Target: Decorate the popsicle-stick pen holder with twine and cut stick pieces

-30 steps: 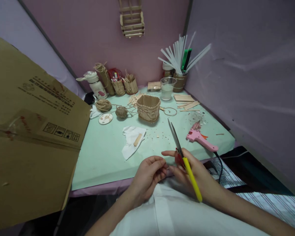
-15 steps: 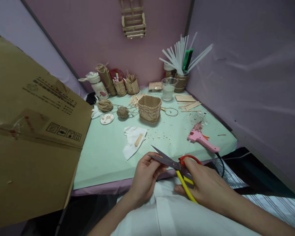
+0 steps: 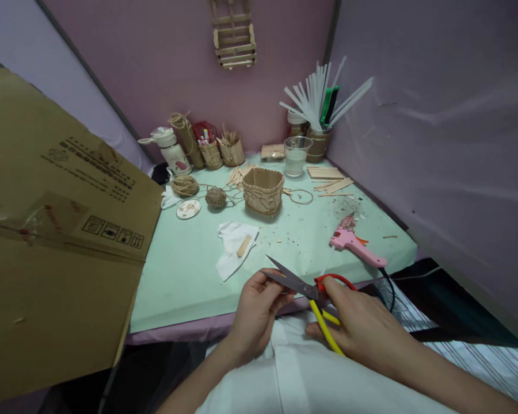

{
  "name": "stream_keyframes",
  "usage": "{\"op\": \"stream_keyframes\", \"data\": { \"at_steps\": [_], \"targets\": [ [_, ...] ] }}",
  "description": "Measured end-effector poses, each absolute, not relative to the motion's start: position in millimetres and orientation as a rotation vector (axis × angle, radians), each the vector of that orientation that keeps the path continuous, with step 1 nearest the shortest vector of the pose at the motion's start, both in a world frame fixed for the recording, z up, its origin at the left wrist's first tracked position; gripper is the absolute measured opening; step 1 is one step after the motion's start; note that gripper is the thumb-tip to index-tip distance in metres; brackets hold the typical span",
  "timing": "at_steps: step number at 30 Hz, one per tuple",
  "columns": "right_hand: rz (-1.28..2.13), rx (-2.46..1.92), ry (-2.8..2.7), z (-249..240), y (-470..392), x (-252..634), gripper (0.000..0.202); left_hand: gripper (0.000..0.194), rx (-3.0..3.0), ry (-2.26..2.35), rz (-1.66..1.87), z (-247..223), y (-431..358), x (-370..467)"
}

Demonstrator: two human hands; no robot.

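Note:
Just off the table's front edge, my right hand (image 3: 362, 322) grips a pair of scissors (image 3: 300, 284) with one red and one yellow handle. The dark blades are parted and point left, over the fingers of my left hand (image 3: 256, 310). Those fingers pinch a small pale piece of wood (image 3: 280, 275), mostly hidden by the fingers and blades. Beyond them lies a white tissue (image 3: 231, 253) with a short flat wooden strip (image 3: 243, 246) on it. Farther back stands a rectangular wooden basket (image 3: 262, 195) with a wavy rim.
A pink glue gun (image 3: 356, 247) lies at the right, its cord running off the edge. Twine balls (image 3: 216, 197), a round white dish (image 3: 189, 209), a plastic cup (image 3: 296, 161) and wooden sticks (image 3: 326, 173) sit farther back. A large cardboard box (image 3: 69, 230) flanks the left side.
The scissors' blades look slightly closer together. Both hands stay almost where they were, and the things on the table are unmoved.

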State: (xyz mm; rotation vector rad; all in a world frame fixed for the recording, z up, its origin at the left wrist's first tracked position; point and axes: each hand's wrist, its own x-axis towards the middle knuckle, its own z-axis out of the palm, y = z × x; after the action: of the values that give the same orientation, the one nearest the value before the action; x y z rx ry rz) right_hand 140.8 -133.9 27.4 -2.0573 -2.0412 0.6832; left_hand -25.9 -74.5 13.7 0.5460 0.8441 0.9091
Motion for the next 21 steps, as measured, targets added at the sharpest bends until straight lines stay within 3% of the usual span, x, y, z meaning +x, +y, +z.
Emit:
{"op": "stream_keyframes", "data": {
  "at_steps": [8, 13, 21],
  "targets": [
    [0.68, -2.125, -2.109, 26, -134, 141, 0.03, 0.01, 0.578, 0.818, 0.882, 10, -75, -27],
    [0.866, -2.016, -1.931, 21, -132, 146, 0.022, 0.01, 0.56, 0.806, 0.837, 10, -74, -29],
    [0.908, -1.918, -1.866, 23, -129, 153, 0.025, 0.012, 0.589, 0.855, 0.787, 7, -71, -28]
  ]
}}
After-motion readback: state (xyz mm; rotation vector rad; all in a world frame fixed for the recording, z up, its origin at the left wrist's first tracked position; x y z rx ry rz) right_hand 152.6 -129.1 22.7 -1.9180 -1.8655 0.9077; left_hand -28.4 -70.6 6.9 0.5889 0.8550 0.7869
